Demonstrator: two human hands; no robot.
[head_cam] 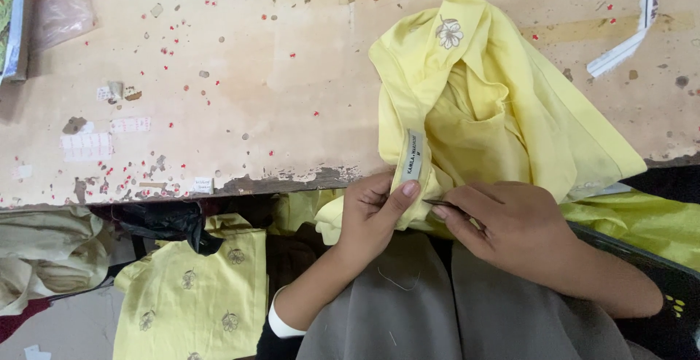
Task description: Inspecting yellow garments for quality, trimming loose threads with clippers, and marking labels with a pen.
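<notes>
Step in hand, as it looks: working at the neck label (412, 154) of the yellow top (496, 105), prob. trimming or checking a thread by it. L hand (372, 214) is coming up from lower left, wrist bent, thumb pressing the label's lower end and fingers curled under the fabric edge, so it's pinching the top at the table (219, 76) edge. Label is lying just above the L thumb, top is bunching up and away from both hands. R hand (510, 229), touching distance to the right, is reaching in from lower right, fingers together, pinching a thin dark tool (441, 203), can't tell what kind. Next move is likely calling for a steady L hold and a small, exact R-hand motion at the seam w/o nicking fabric.
</notes>
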